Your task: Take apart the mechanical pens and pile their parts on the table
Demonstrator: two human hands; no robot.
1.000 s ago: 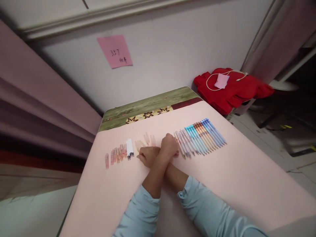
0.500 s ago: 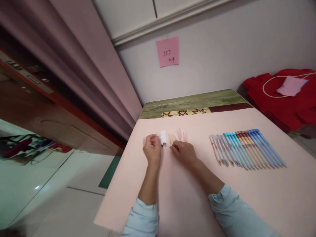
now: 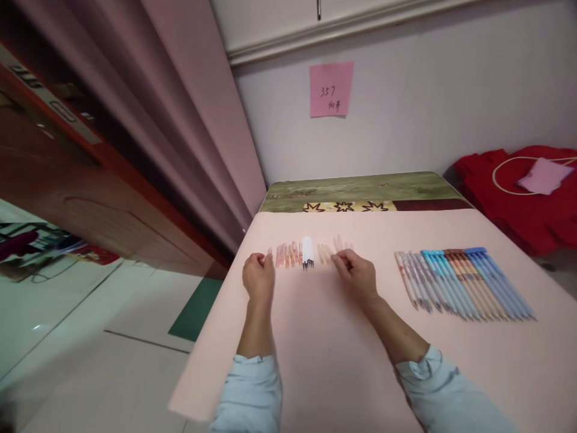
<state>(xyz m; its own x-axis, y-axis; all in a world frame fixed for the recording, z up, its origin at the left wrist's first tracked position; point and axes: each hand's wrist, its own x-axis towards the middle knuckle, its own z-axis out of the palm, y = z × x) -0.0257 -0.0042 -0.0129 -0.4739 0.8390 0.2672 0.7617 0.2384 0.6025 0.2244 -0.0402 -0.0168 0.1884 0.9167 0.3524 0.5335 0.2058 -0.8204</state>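
Hands: two, left hand (image 3: 258, 278) and right hand (image 3: 359, 275). Pens (image 3: 469, 285): well over a dozen, too tightly packed for exact tally. Black-tipped white refills (image 3: 307, 246): several, overlapping. Patterned tubes (image 3: 289, 255): at least four. Pale pieces (image 3: 324, 252): several, some hidden. Star motifs (image 3: 344, 206): three. Wall note (image 3: 332, 90): one. Red cloth (image 3: 509, 216): one.

A pale wall (image 3: 406, 132) fills the upper right of the frame, a pink note (image 3: 332, 89) stuck on it near top centre. At upper left, a mauve curtain (image 3: 198, 114) hangs beside a brown wooden door (image 3: 103, 204). Shiny pale floor tiles (image 3: 112, 385) spread across the lower left. Red cloth (image 3: 523, 213) lies at right, beyond the table (image 3: 369, 185).
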